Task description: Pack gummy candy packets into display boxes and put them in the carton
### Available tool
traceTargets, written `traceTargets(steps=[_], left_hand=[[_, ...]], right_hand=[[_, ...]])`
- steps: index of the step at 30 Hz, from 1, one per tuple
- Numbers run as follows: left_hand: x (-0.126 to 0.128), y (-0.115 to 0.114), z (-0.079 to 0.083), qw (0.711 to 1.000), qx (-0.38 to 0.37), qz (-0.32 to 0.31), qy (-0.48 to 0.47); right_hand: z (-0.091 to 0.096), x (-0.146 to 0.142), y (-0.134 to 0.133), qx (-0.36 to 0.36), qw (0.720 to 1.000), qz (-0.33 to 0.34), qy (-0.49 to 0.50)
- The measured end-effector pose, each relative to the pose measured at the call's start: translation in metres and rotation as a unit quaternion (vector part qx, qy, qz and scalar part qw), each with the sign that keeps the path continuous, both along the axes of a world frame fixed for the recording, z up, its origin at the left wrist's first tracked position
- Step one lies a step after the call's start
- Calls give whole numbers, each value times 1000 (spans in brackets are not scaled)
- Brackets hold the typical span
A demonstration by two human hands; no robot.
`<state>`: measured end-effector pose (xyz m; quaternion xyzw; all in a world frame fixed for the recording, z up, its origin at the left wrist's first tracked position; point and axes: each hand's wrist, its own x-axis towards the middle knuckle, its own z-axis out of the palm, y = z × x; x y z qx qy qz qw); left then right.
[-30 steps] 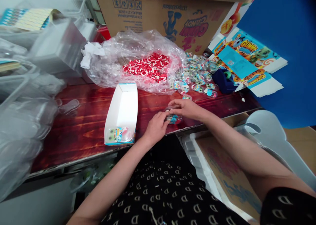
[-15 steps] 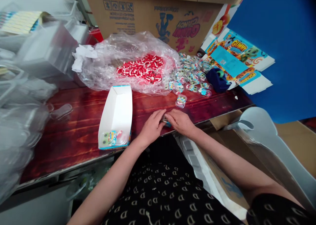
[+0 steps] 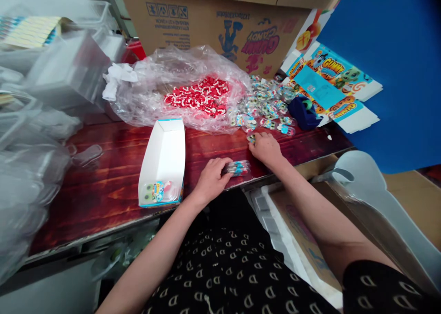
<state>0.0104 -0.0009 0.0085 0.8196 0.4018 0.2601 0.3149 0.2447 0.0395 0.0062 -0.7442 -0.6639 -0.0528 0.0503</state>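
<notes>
Near the table's front edge, my left hand (image 3: 212,178) grips a short row of clear plastic candy packs (image 3: 239,168) by its left end. Farther back, the fingers of my right hand (image 3: 266,148) are closed on the right side of a single candy pack (image 3: 251,138), partly hidden by them. To the left stands a long open carton (image 3: 164,146), white inside, with candy packs (image 3: 159,192) at its near end. A pile of similar packs (image 3: 267,105) lies beyond my right hand.
Behind the carton lies a clear bag (image 3: 144,89) of red and white candies (image 3: 203,96). A large cardboard box (image 3: 203,29) backs the table. At right are a blue tape dispenser (image 3: 303,114) and an unfolded printed carton (image 3: 332,86); plastic containers (image 3: 69,70) crowd the left.
My right hand has left the row of packs and moved up and right to the single pack. My left hand stays on the row, which now shows more fully.
</notes>
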Motion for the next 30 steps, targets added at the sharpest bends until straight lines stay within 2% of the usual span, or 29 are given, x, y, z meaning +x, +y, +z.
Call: traceTargets(steps=[2, 4, 8, 11, 13, 15, 20, 23, 25, 27, 30], left_hand=[[0, 0, -2, 1000, -7, -4, -10], [0, 0, -4, 1000, -12, -8, -21], [0, 1, -6, 999, -14, -6, -33], [0, 1, -7, 999, -10, 2, -35], [0, 1, -8, 999, -7, 6, -37], [1, 2, -10, 999, -4, 1, -39], [1, 4, -16, 998, 7, -39, -40], [-1, 4, -16, 999, 5, -30, -44], [-2, 5, -14, 999, 1, -11, -45], [-2, 6, -11, 999, 6, 7, -35], [-1, 7, -8, 1000, 25, 8, -9]], right_hand=[[-1, 5, -4, 8, 998, 42, 46], [0, 8, -11, 12, 984, 87, 155], [7, 1, -27, -23, 904, 125, 409], [13, -10, -37, -60, 860, 149, 484], [15, -18, -43, -73, 853, 154, 493], [15, -26, -48, -63, 858, 161, 483], [6, -49, -58, 14, 882, 206, 423], [2, -44, -54, 15, 865, 170, 472], [2, -22, -41, 25, 866, 132, 481], [3, 14, -22, 76, 903, 75, 416], [4, 75, 7, 139, 957, -34, 251]])
